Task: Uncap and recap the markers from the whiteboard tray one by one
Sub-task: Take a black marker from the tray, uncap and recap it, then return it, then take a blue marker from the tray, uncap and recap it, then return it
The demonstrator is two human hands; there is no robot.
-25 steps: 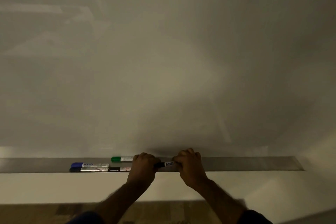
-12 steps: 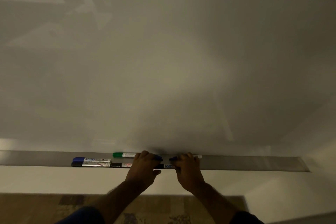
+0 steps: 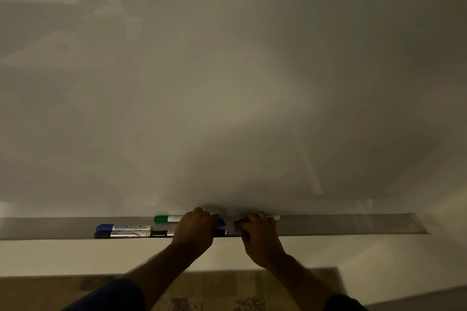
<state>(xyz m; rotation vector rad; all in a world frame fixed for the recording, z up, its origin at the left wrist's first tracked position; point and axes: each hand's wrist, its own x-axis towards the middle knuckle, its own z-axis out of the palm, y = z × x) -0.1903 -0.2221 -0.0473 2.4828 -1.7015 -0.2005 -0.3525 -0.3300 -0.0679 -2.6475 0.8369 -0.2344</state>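
A blue cap (image 3: 220, 222) is pinched in the fingertips of the left hand (image 3: 195, 231), while the white barrel (image 3: 274, 217) of the same marker is gripped in the closed fingers of the right hand (image 3: 259, 233); a dark tip appears to show at that hand's left edge, with a clear gap between it and the cap. The marker is thus judged to be uncapped and held just above the metal whiteboard tray (image 3: 353, 225).

Four other markers are seen lying in the tray: a green-capped one (image 3: 168, 218) at the back, a blue-capped one (image 3: 123, 227) and a dark-capped one (image 3: 122, 234) to the left, and a black one (image 3: 227, 233) running under both hands at the front edge.

The marker is expected to be light, rigid and smooth (probably somewhat slippery plastic). It is best taken at mid-barrel with one hand and by the cap with the other. The cap should be aligned straight with the tip and pushed until seated; an angled push could crush the felt nib.
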